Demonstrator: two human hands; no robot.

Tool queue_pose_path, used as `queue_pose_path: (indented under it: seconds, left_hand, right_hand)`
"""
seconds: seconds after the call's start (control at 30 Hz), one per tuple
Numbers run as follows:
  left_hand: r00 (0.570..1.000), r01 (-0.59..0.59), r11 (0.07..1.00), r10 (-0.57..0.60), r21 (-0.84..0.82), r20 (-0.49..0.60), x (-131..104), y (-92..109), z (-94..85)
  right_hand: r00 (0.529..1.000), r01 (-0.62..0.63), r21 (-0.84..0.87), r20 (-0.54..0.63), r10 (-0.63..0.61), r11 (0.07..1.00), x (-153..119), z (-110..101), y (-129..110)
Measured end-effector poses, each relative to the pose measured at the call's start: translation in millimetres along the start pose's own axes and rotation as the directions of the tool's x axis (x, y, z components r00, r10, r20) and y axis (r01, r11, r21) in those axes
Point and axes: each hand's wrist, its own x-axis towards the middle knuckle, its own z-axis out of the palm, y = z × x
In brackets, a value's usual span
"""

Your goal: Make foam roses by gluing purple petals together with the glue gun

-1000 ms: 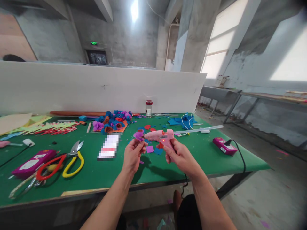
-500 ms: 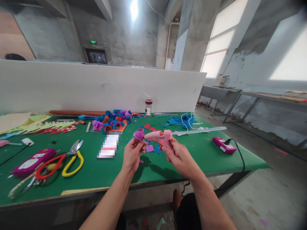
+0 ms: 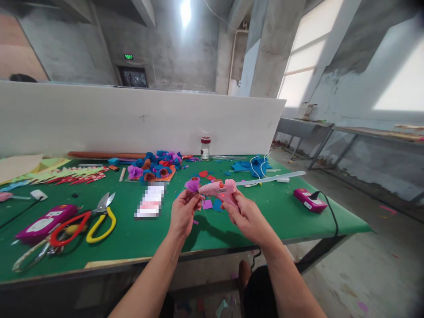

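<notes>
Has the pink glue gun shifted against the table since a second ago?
Yes. The pink glue gun has drifted slightly left, toward the scissors, judged against the glass jar.

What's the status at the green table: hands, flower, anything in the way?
Left hand grips purple flower. Right hand grips pink glue gun, nozzle at flower. Nothing between them.

Head-worn view, forward-down over table point(image 3: 265, 221)

A pink glue gun point(image 3: 220, 191) is gripped by the right hand point(image 3: 247, 216) with its nozzle set against a purple paper flower point(image 3: 192, 184) pinched by the left hand point(image 3: 183, 214) above the green bench point(image 3: 132, 234).
</notes>
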Motion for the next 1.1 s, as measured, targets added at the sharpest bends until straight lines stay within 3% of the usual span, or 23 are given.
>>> queue_pose_path:
  seconds: [0.33,0.6,1.1]
  left_hand:
    - [1.000,0.006,1.000,-0.006,0.022,0.001,-1.4,1.0,0.6]
    - [1.000,0.011,1.000,-0.011,0.007,0.000,-0.8,1.4,0.4]
    - [1.000,0.012,1.000,-0.012,0.000,0.014,-0.7,1.0,-1.0]
  right_hand:
    - [1.000,0.011,0.024,-0.017,-0.010,1.000,0.7,0.4,-2.4]
    - [1.000,0.008,-0.050,0.004,-0.008,0.999,-0.6,0.0,1.7]
    - [1.000,0.009,0.014,-0.027,-0.008,1.000,-0.3,0.9,-0.8]
